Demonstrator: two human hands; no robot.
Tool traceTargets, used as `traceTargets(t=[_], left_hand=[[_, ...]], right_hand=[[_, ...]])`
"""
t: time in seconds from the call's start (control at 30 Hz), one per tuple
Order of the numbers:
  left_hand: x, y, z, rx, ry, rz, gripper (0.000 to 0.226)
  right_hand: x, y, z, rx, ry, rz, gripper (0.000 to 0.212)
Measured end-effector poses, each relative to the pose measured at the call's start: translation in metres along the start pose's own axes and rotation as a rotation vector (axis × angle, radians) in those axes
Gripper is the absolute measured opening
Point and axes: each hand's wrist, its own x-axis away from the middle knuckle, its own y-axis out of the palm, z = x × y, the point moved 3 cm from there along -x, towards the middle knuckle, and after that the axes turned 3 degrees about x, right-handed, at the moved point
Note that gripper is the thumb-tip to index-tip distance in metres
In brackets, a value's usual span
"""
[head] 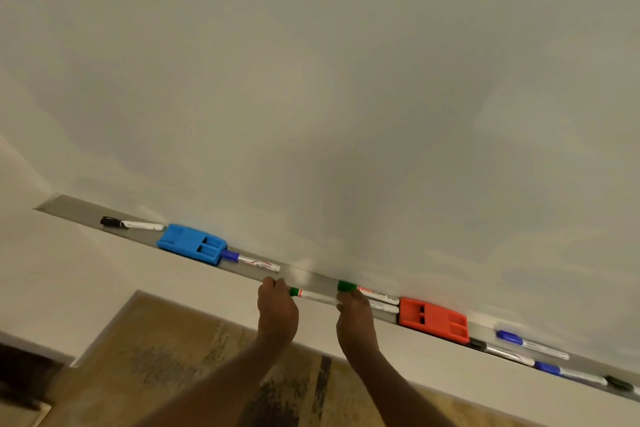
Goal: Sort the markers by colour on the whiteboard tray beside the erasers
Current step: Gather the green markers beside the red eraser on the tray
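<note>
A grey whiteboard tray runs from the left down to the right. My left hand is shut on the green-capped end of a green marker held just over the tray's front edge. My right hand grips the marker's other end. Behind my right hand lies a second marker with a green cap, and another white-barrelled marker lies partly hidden beside it. A blue eraser sits to the left and a red eraser to the right.
A black marker lies left of the blue eraser, and a blue marker lies right of it. Past the red eraser lie two blue markers, a black-capped one and a dark-capped one. The whiteboard fills the view above.
</note>
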Motion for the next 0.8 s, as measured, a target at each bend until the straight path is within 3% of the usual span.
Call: traceTargets(t=[0.13, 0.37, 0.8], left_hand=[[0.015, 0.031, 0.006, -0.258, 0.117, -0.138, 0.03], [0.029, 0.072, 0.024, -0.356, 0.214, -0.213, 0.039], [0.045, 0.107, 0.039, -0.491, 0.317, -0.182, 0.022]], right_hand=[[0.005, -0.019, 0.032, 0.101, 0.071, -0.048, 0.033], [0.009, -0.047, 0.067, 0.267, 0.007, -0.017, 0.045], [0.003, -0.052, 0.111, 0.291, -0.077, -0.022, 0.046]])
